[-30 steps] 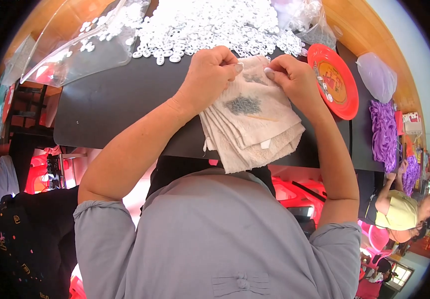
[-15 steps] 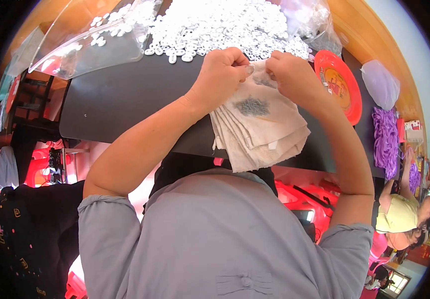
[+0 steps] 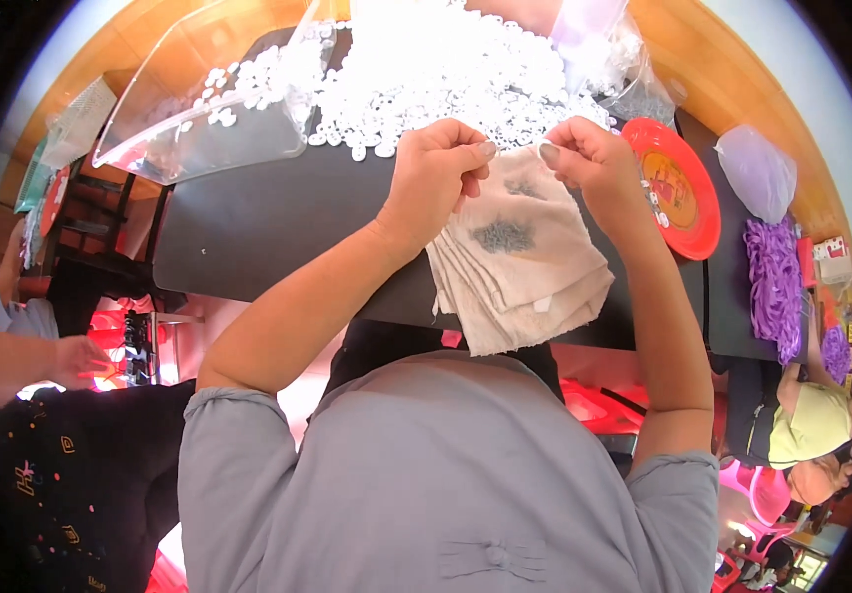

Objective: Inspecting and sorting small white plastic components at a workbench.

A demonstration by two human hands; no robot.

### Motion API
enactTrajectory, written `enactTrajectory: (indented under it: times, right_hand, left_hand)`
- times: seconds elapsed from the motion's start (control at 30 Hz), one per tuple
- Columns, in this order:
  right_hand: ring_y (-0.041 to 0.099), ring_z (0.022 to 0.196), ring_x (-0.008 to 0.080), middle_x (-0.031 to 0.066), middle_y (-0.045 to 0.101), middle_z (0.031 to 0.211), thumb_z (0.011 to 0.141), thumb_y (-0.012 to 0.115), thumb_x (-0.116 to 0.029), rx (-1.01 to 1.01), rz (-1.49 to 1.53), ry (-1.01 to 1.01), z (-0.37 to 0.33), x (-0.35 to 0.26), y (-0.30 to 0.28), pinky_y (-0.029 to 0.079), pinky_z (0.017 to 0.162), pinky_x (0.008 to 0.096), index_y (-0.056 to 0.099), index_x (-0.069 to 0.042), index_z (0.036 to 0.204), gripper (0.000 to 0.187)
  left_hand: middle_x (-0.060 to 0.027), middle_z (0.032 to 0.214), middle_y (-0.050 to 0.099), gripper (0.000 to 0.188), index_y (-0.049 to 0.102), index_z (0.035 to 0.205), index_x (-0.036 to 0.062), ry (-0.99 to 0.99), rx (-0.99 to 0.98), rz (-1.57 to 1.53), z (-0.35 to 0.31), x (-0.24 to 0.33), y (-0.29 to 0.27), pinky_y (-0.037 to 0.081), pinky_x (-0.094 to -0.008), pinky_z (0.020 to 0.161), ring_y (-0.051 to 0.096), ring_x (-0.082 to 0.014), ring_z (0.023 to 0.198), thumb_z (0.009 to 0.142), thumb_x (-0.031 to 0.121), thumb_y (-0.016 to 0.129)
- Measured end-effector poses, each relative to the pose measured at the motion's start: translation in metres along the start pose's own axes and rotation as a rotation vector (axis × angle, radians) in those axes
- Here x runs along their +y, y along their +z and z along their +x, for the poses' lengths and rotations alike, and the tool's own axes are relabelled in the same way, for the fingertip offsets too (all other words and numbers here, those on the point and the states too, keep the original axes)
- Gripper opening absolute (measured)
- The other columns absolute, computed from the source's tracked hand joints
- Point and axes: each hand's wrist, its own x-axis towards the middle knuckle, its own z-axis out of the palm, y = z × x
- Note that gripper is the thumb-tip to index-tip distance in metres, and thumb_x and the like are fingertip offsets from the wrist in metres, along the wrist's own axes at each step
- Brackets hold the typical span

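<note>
My left hand (image 3: 436, 183) is closed in a pinch, thumb against forefinger; whatever sits between the tips is too small to make out. Facing it, my right hand (image 3: 599, 168) pinches a small white plastic piece (image 3: 544, 144), mostly hidden by the fingers. Below both hands lies a folded beige cloth (image 3: 535, 282), its layers hanging over the table's near edge. A heap of tiny grey metal-looking bits (image 3: 503, 236) rests on the cloth, with a smaller patch of them higher up. Just beyond my hands spreads a big pile of white oval plastic pieces (image 3: 446, 84).
A clear plastic bin (image 3: 213, 158) with white pieces stands at the far left. To the right are a red plate (image 3: 698, 212) with a few pieces at its rim, a clear bag (image 3: 634, 94) and purple cord (image 3: 772, 287). People sit at both sides; one person's hand (image 3: 75, 361) shows at left.
My hands have drawn slightly apart, and the white piece now shows at my right fingertips. The view has shifted. A neighbour's hand has come into sight at left.
</note>
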Motion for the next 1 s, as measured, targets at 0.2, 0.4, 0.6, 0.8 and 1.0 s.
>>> enactTrajectory:
  times: [0.2, 0.4, 0.6, 0.8, 1.0]
  right_hand:
    - [0.052, 0.068, 0.0071, -0.0012, 0.058, 0.073, 0.087, 0.063, -0.014, -0.153, 0.342, -0.003, 0.007, -0.022, 0.0, 0.04, 0.061, 0.0212, 0.062, -0.004, 0.085, 0.011]
    - [0.058, 0.069, 0.0098, 0.0018, 0.063, 0.076, 0.089, 0.063, -0.014, -0.097, 0.464, -0.019, 0.007, -0.019, -0.001, 0.042, 0.061, 0.0225, 0.063, -0.003, 0.086, 0.011]
    - [0.06, 0.068, 0.0118, 0.0031, 0.064, 0.077, 0.09, 0.063, -0.015, -0.026, 0.603, 0.049, 0.001, -0.013, -0.001, 0.042, 0.061, 0.0232, 0.064, -0.003, 0.087, 0.013]
    - [0.061, 0.07, 0.0121, 0.0033, 0.064, 0.077, 0.091, 0.061, -0.013, -0.03, 0.653, 0.042, 0.001, -0.01, 0.004, 0.043, 0.062, 0.023, 0.064, -0.002, 0.092, 0.012]
    - [0.061, 0.071, 0.0115, 0.0026, 0.064, 0.077, 0.09, 0.062, -0.013, -0.011, 0.639, 0.038, 0.0, -0.011, 0.009, 0.042, 0.063, 0.0231, 0.064, -0.001, 0.092, 0.012]
  left_hand:
    - [-0.0053, 0.068, 0.059, 0.011, 0.062, 0.084, -0.0007, 0.045, 0.008, -0.04, -0.006, 0.017, 0.012, 0.037, -0.0219, 0.041, 0.053, -0.0108, 0.052, 0.086, 0.01, 0.062]
    - [-0.0045, 0.068, 0.059, 0.012, 0.062, 0.085, -0.0006, 0.109, 0.018, 0.026, -0.004, 0.027, 0.022, 0.038, -0.0208, 0.041, 0.053, -0.0096, 0.052, 0.087, 0.011, 0.063]
    - [-0.0036, 0.069, 0.06, 0.013, 0.062, 0.089, -0.0013, 0.15, 0.015, 0.041, -0.006, 0.026, 0.031, 0.038, -0.0205, 0.042, 0.052, -0.0078, 0.053, 0.087, 0.011, 0.064]
    - [-0.0039, 0.07, 0.06, 0.012, 0.062, 0.09, -0.0014, 0.104, 0.039, 0.018, -0.005, 0.019, 0.028, 0.038, -0.0202, 0.043, 0.053, -0.008, 0.053, 0.088, 0.01, 0.064]
    - [-0.0042, 0.071, 0.06, 0.011, 0.062, 0.091, -0.0009, 0.11, 0.009, 0.011, -0.008, 0.014, 0.027, 0.039, -0.0205, 0.045, 0.053, -0.0083, 0.055, 0.089, 0.01, 0.063]
